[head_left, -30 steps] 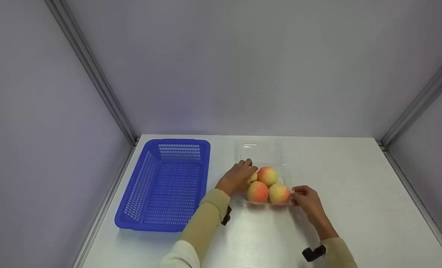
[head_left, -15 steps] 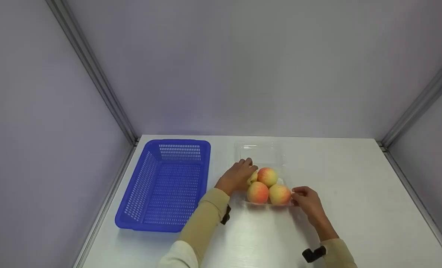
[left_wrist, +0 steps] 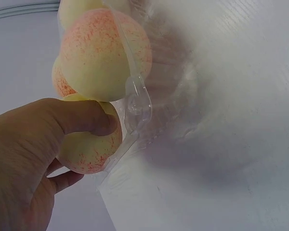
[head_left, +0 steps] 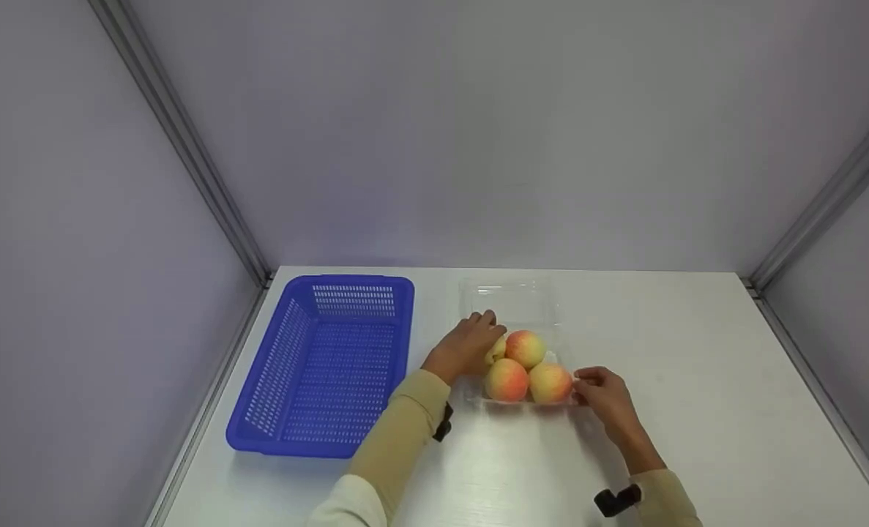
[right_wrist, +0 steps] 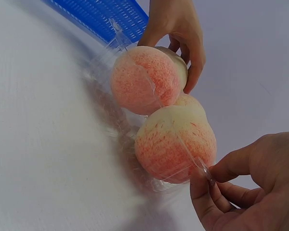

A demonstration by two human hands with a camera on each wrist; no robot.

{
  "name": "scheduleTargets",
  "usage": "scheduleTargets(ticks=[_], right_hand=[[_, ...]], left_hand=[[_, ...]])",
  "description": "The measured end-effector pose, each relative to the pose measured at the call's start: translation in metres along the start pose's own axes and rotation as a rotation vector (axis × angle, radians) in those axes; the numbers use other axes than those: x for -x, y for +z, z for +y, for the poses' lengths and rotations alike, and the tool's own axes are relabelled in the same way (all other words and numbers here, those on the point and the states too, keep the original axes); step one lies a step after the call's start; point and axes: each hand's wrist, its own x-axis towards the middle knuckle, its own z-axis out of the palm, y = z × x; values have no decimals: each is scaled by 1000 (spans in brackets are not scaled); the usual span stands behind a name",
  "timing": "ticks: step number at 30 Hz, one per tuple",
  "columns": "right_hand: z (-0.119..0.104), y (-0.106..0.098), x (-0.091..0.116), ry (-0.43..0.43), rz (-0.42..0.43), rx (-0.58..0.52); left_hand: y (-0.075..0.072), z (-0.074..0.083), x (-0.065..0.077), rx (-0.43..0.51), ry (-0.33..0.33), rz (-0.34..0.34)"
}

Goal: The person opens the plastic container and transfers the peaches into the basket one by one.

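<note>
Several yellow-and-red peaches sit in a clear plastic clamshell box, whose open lid (head_left: 511,301) lies flat behind them. My left hand (head_left: 467,345) grips the back-left peach (left_wrist: 89,151), with the thumb on its near side and fingers around the far side. Most of that peach is hidden by the hand in the head view. Beside it are the back-right peach (head_left: 526,348), the front-left peach (head_left: 506,380) and the front-right peach (head_left: 550,383). At the box's right front corner, my right hand (head_left: 604,395) pinches the thin plastic rim (right_wrist: 206,172) between thumb and fingers.
A blue perforated plastic basket (head_left: 339,380) stands on the white table (head_left: 698,351) to the left of the box, close to my left forearm. Grey walls (head_left: 507,146) with metal corner rails enclose the table at the back and sides.
</note>
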Motion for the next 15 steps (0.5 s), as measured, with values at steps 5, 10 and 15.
scheduleTargets(ticks=[5, 10, 15], right_hand=[[-1, 0, -1, 11, 8, -2], [0, 1, -2, 14, 10, -3], [1, 1, -2, 12, 5, -8]], left_hand=[[-2, 0, -1, 17, -8, 0], [-5, -1, -1, 28, -9, -10], [-12, -1, 2, 45, 14, 12]])
